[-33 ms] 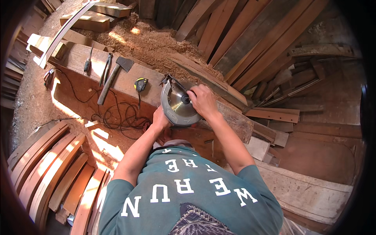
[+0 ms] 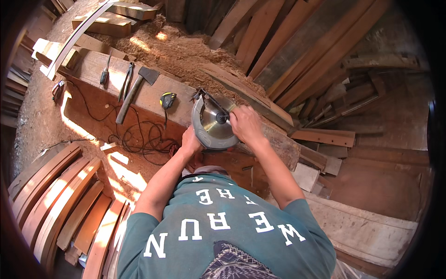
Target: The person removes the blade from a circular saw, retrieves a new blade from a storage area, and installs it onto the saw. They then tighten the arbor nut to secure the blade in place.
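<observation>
A grey circular saw (image 2: 200, 135) rests at the near edge of the plank, its round steel blade (image 2: 211, 122) facing up. My left hand (image 2: 190, 141) is closed round the saw's left side, its fingertips hidden beneath the body. At the right of the blade, beside the dark hub, my right hand (image 2: 247, 124) has its fingers bent together. A thin dark bar runs across the upper blade toward those fingers. Whether they pinch it, or something small, I cannot make out.
Left of the saw, a tape measure (image 2: 167, 100), an axe (image 2: 137, 93), pincers (image 2: 126, 82) and a screwdriver (image 2: 106, 69) lie on the plank (image 2: 179, 88). A black cord (image 2: 139, 135) coils below. Curved boards (image 2: 51, 200) stack at lower left; sawdust (image 2: 186, 51) lies beyond.
My right hand has shifted slightly right and nearer to me, away from the blade's hub. The saw has tilted or turned a little; my left hand stays on it.
</observation>
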